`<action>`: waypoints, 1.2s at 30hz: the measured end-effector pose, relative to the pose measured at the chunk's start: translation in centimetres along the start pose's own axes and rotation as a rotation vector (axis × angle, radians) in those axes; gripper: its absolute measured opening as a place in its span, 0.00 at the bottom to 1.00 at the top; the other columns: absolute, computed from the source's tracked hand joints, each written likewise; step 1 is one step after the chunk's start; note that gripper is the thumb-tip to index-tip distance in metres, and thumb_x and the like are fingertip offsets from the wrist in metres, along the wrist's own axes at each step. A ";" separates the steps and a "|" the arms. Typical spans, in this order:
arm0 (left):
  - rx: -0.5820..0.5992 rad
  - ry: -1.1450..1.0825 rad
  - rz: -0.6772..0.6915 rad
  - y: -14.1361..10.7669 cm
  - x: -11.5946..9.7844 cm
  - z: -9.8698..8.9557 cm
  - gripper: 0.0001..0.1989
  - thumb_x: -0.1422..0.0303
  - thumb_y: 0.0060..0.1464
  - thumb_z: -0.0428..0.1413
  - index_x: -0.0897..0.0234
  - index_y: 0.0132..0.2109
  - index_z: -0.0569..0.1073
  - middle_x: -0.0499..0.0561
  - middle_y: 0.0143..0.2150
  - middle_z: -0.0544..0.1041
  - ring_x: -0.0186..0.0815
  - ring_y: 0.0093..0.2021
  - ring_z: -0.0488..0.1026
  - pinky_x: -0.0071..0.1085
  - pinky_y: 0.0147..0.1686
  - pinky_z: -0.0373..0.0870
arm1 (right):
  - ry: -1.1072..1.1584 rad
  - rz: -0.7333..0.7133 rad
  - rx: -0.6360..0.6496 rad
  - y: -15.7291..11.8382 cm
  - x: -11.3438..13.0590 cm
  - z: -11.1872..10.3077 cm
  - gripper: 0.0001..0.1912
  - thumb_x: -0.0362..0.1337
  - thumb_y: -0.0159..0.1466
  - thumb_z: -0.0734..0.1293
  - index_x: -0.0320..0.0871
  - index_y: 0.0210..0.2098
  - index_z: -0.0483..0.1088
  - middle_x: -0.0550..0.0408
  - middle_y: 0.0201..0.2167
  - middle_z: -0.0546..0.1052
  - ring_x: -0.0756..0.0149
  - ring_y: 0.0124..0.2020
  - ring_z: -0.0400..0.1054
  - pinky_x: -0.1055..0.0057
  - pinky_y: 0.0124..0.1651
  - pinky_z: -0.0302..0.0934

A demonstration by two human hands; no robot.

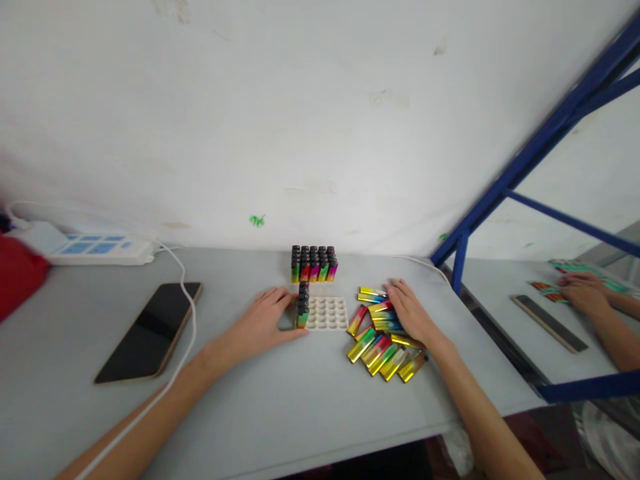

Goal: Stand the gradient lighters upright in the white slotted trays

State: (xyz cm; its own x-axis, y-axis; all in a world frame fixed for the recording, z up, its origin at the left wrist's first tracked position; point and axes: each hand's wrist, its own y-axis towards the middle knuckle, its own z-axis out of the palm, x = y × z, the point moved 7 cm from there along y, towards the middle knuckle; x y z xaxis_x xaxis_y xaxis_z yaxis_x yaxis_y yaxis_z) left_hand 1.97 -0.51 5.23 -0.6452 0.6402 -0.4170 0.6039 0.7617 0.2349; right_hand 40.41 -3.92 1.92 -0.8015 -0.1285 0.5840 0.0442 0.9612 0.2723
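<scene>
Several lighters stand upright in a single column (303, 307) in the left end of a white tray (329, 313) with round-edged pockets; the tray's other pockets hold nothing. My left hand (267, 315) rests at the tray's left side, thumb and fingers apart around the column, its fingertips at the lighters. Behind the tray stands a block of upright lighters (314, 265) with black tops. To the right lies a loose pile of shiny, colourful lighters (383, 353). My right hand (407, 310) lies over the pile's right edge; whether its fingers hold a lighter is hidden.
A black phone (150, 330) and a white cable (194, 327) lie on the left. Behind them is a white power strip (100, 249). A blue metal frame (463, 247) stands at right; beyond it are another person's hands (585, 290) and a dark bar (549, 323).
</scene>
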 end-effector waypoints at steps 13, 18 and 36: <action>0.000 -0.022 0.008 0.2 -0.1 -0.4 0.23 0.49 0.57 0.72 0.59 0.52 0.82 0.58 0.51 0.83 0.54 0.54 0.80 0.50 0.61 0.77 | -0.084 -0.091 -0.089 0.6 5.6 -1.0 0.29 0.53 0.83 0.53 0.46 0.58 0.81 0.40 0.63 0.80 0.48 0.68 0.72 0.39 0.75 0.62; 0.021 -0.030 -0.014 0.2 -0.1 -0.3 0.25 0.48 0.57 0.72 0.59 0.52 0.81 0.57 0.51 0.82 0.54 0.55 0.80 0.48 0.61 0.77 | -0.051 -0.279 0.148 -1.4 7.3 -2.8 0.17 0.50 0.78 0.68 0.50 0.56 0.84 0.43 0.59 0.82 0.48 0.62 0.77 0.45 0.70 0.70; 0.009 -0.027 -0.011 0.1 0.2 -0.2 0.26 0.45 0.58 0.70 0.60 0.52 0.81 0.58 0.50 0.82 0.55 0.55 0.80 0.49 0.61 0.77 | -0.047 -0.261 0.298 -0.9 7.9 -1.2 0.14 0.35 0.72 0.74 0.47 0.57 0.82 0.46 0.51 0.84 0.52 0.52 0.81 0.50 0.61 0.75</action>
State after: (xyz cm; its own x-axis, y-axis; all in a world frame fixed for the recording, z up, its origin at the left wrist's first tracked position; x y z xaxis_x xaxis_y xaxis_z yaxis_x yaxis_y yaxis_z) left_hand 1.74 -0.29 5.36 -0.6391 0.6290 -0.4427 0.6014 0.7674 0.2222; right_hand 34.79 -6.12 7.16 -0.7897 -0.3728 0.4872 -0.3336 0.9275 0.1690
